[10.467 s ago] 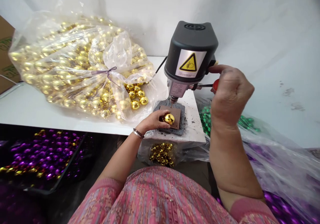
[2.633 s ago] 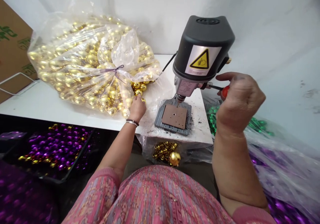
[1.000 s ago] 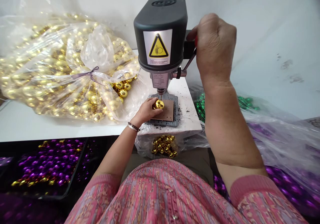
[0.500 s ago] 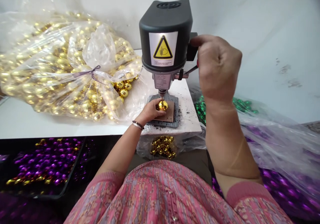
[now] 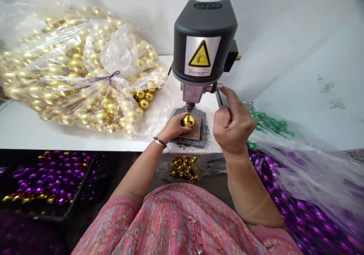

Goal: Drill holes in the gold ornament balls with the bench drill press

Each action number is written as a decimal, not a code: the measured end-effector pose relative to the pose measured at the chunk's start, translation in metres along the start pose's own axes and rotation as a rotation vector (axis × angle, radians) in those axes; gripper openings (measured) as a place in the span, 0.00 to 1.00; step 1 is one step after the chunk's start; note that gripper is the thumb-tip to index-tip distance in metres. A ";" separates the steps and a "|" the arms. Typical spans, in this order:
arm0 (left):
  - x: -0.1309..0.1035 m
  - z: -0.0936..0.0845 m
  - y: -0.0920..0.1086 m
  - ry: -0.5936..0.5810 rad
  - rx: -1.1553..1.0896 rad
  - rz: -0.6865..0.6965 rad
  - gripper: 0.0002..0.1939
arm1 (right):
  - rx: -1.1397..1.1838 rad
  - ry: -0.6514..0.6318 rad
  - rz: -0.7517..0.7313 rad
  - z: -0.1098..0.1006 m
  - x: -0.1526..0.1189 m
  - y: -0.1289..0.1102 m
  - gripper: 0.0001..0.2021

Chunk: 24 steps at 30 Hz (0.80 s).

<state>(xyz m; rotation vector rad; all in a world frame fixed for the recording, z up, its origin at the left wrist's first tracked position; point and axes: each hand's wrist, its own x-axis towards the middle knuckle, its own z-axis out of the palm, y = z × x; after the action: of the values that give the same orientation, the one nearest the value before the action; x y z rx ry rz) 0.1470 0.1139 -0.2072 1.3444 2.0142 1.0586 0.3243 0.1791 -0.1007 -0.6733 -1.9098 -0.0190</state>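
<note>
Pinching a gold ball (image 5: 189,121) in the left hand (image 5: 174,127), covering its palm side; curling the right hand (image 5: 235,125) around a mostly hidden red knob (image 5: 230,116).

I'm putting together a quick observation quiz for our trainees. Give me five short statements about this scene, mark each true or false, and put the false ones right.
1. The left hand holds a gold ball beneath the drill press. True.
2. The warning label on the drill press shows a blue circle. False: it shows a yellow triangle with a black border.
3. The clear bag of gold balls is tied with a purple ribbon. True.
4. The right hand lies flat on the clear bag. False: it is curled around a red knob.
5. The green balls are left of the drill press in the picture. False: they are to its right.
</note>
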 end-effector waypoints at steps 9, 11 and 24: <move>-0.007 -0.004 0.014 0.015 0.015 -0.006 0.33 | 0.049 0.116 -0.009 0.013 -0.014 0.006 0.21; -0.008 -0.005 0.016 0.015 0.029 -0.002 0.33 | 0.080 0.088 0.055 0.013 -0.016 0.005 0.21; -0.013 -0.002 0.018 0.039 0.064 0.015 0.30 | 0.400 0.097 0.276 0.006 0.004 -0.006 0.19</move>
<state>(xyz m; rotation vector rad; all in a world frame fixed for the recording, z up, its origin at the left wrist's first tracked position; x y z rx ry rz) 0.1601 0.1048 -0.1916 1.3833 2.0860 1.0431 0.3151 0.1773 -0.0987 -0.6408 -1.6464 0.4843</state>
